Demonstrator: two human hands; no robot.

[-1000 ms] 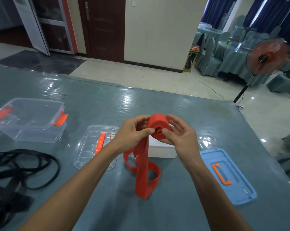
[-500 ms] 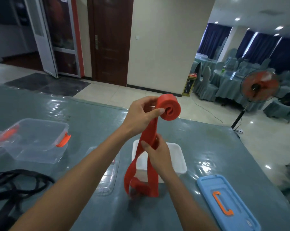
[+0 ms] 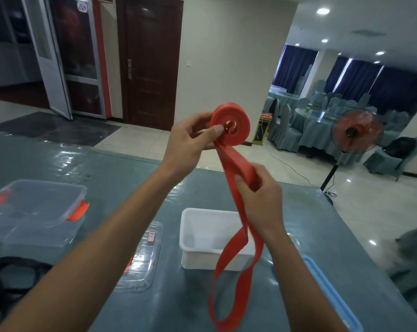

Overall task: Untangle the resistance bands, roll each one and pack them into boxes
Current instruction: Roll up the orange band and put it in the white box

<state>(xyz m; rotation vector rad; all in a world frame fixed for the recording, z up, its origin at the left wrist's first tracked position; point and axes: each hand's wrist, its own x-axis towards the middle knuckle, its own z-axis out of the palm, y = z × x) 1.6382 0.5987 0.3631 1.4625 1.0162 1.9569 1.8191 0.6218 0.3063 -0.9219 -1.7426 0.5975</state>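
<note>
My left hand (image 3: 190, 142) holds up the rolled part of a red resistance band (image 3: 230, 124), thumb pressed on the coil's face. The loose tail of the band hangs down from the coil. My right hand (image 3: 260, 197) pinches that tail a little below the coil, and the rest dangles as a long loop to the table in front of a white box (image 3: 202, 236). A tangle of black bands (image 3: 8, 276) lies at the lower left edge, partly hidden by my left forearm.
A clear box with orange clips (image 3: 35, 212) stands at the left. Its clear lid (image 3: 142, 259) lies beside my left forearm. A blue lid (image 3: 332, 298) lies at the right. The table (image 3: 310, 236) ends just past the white box; a standing fan (image 3: 353, 133) is beyond.
Both hands have risen from the table with the coil. My right hand left the coil and slid down onto the hanging tail, which now hangs straighter and longer.
</note>
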